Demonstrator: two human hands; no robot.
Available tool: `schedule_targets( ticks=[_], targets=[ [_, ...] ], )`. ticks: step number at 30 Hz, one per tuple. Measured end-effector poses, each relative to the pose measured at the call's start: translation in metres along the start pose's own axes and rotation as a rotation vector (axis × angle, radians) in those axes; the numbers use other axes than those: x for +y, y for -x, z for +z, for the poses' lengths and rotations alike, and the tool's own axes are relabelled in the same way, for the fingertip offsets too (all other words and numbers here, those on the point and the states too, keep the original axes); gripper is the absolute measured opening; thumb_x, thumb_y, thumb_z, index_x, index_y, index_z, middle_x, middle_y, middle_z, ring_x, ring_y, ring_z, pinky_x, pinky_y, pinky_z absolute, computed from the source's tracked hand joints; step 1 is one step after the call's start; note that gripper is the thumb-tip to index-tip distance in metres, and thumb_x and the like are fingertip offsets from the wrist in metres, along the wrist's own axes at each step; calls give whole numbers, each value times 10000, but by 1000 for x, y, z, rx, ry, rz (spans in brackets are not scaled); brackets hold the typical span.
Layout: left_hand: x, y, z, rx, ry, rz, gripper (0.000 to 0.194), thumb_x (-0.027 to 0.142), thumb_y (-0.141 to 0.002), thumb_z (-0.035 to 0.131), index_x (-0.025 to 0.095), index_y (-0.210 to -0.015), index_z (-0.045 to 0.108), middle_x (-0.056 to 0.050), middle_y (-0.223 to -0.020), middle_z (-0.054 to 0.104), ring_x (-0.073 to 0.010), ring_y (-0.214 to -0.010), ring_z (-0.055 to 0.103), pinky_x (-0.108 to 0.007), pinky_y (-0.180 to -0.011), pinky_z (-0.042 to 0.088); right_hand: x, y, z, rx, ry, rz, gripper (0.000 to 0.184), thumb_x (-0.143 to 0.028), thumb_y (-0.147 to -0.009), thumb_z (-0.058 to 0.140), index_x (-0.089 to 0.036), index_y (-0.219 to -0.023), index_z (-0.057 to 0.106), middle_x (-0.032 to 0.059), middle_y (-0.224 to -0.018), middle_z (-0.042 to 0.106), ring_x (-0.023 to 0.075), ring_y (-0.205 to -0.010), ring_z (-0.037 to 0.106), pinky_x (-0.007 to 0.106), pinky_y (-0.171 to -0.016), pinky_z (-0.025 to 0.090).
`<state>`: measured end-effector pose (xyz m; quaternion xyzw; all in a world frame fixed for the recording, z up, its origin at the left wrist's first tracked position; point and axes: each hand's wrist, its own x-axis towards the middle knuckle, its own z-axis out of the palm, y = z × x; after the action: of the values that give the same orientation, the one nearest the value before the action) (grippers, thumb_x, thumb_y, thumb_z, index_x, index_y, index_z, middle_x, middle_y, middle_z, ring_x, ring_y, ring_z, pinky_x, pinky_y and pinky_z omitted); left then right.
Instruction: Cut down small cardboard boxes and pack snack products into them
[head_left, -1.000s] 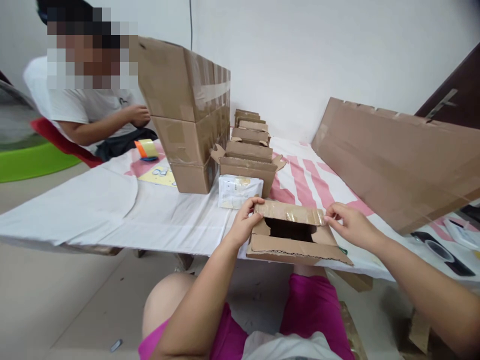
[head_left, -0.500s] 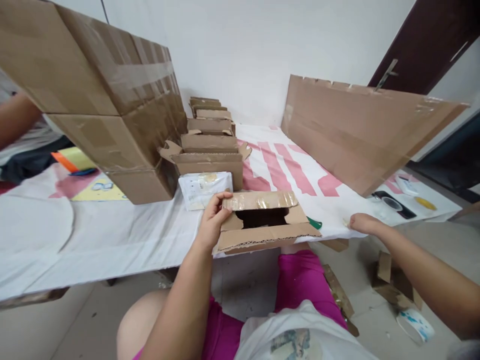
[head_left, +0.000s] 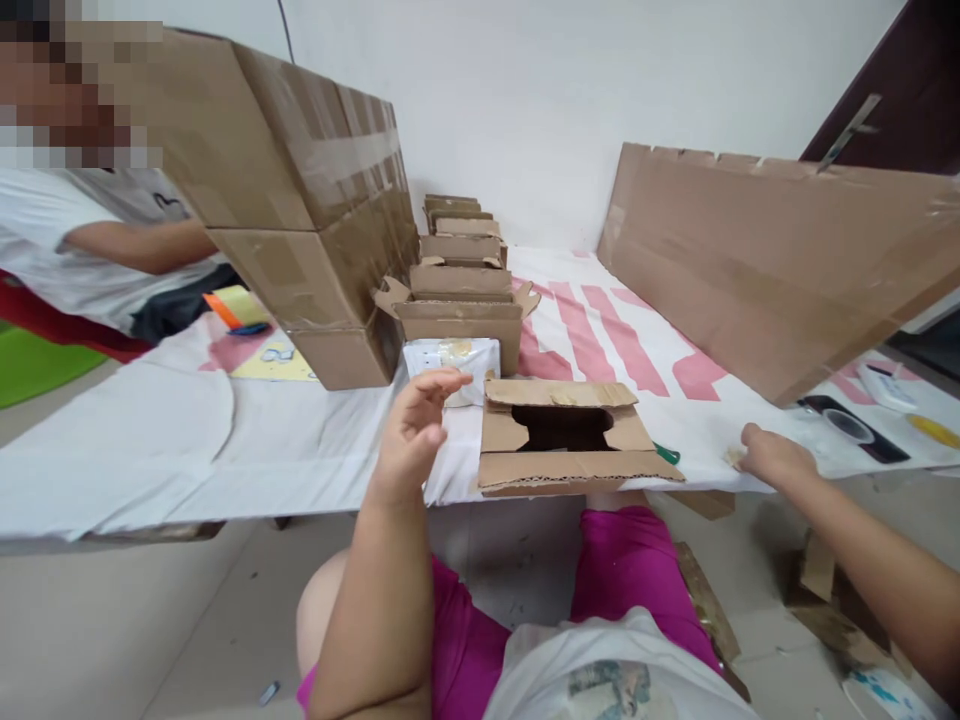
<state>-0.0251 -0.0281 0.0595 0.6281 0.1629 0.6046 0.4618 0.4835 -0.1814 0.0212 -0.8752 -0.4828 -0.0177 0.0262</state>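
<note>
In front of me at the table's edge lies a cardboard box (head_left: 577, 467) with its flaps partly folded in and a dark opening between them. My left hand (head_left: 416, 430) is raised just left of the box, apart from it, with its fingers loosely spread and nothing in them. Over the table's right front edge, my right hand (head_left: 776, 457) is closed, a small tan scrap (head_left: 733, 458) showing at its fingertips. A green-handled tool (head_left: 667, 455) pokes out beside the box's right side. Behind the box stands a wrapped white packet (head_left: 484, 360).
Taped boxes (head_left: 277, 290) are stacked at left, and another person's arm (head_left: 150, 245) is beyond them. A row of open boxes (head_left: 461, 325) runs to the wall. A large cardboard panel (head_left: 757, 260) stands right, near a black phone (head_left: 881, 440) with a tape roll (head_left: 847, 425) on it.
My left hand has let go of the box's back flap and moved left, its fingers opening. My view has turned left, bringing more of the other person in. My right hand stays closed.
</note>
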Motion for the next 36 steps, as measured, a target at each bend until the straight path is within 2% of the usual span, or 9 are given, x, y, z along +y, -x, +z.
schedule_targets(
  ticks=[3, 5, 8, 10, 12, 17, 22, 30, 36],
  targets=[
    [23, 5, -4, -403, -59, 29, 684, 643, -560, 835, 277, -1121, 693, -108, -1118, 666, -337, -1175, 569, -527, -1094, 391, -11, 6, -1, -77, 39, 16, 128, -117, -739, 644, -220, -692, 585, 111, -698, 642, 209, -615, 603, 332, -561, 356],
    [29, 8, 3, -523, -158, -26, 577, 522, -634, 849, 271, -1129, 694, -108, -1082, 693, -328, -1144, 597, -521, -1066, 416, -17, 8, -1, -107, 50, 22, 125, -104, -722, 604, -223, -689, 584, 120, -687, 639, 236, -612, 611, 347, -568, 361],
    [21, 11, 20, -284, -283, -86, 339, 380, -807, 730, 259, -1117, 667, -69, -1028, 708, -259, -1036, 643, -434, -986, 462, -22, 12, 1, -113, 41, 3, 149, -92, -720, 551, -222, -764, 609, 154, -778, 666, 266, -672, 643, 366, -596, 389],
    [10, 10, 29, -79, -375, -97, 300, 336, -836, 679, 250, -1121, 643, -56, -1082, 697, -233, -1029, 634, -373, -940, 463, -22, 12, 1, -109, 29, -16, 184, -84, -718, 533, -221, -802, 624, 189, -887, 679, 283, -732, 663, 381, -619, 408],
    [1, 8, 34, 1, -447, -113, 303, 316, -821, 669, 243, -1113, 636, -49, -1116, 690, -220, -1013, 620, -332, -888, 460, -20, 11, 0, -105, 28, -16, 189, -77, -696, 542, -214, -790, 632, 221, -952, 673, 305, -758, 672, 399, -623, 418],
    [-3, 5, 32, -20, -462, -169, 237, 294, -788, 660, 238, -1018, 663, -18, -1019, 706, -168, -797, 572, -288, -762, 448, -15, 2, -6, -102, 44, -12, 173, -80, -662, 568, -211, -741, 649, 245, -1007, 664, 332, -774, 673, 415, -615, 428],
    [0, 6, 32, -21, -446, -194, 222, 309, -784, 652, 232, -991, 670, -9, -970, 702, -154, -738, 535, -276, -726, 433, -25, -2, -11, -73, 55, -68, 107, -206, -778, 539, -205, -733, 636, 216, -959, 684, 311, -785, 659, 401, -632, 424],
    [1, 5, 33, -39, -487, -199, 246, 353, -824, 596, 203, -1009, 658, -15, -919, 692, -154, -748, 550, -268, -721, 443, -67, 11, -24, 42, 38, -189, 397, -487, -910, 354, -226, -677, 543, 94, -858, 660, 251, -782, 618, 354, -629, 392],
    [2, 6, 32, -55, -511, -161, 252, 344, -848, 567, 196, -1037, 642, -29, -975, 702, -153, -770, 569, -273, -733, 456, -101, 36, -39, 175, -164, -420, 427, -534, -937, 325, -237, -708, 530, 49, -797, 634, 221, -783, 609, 349, -697, 431]
  ],
)
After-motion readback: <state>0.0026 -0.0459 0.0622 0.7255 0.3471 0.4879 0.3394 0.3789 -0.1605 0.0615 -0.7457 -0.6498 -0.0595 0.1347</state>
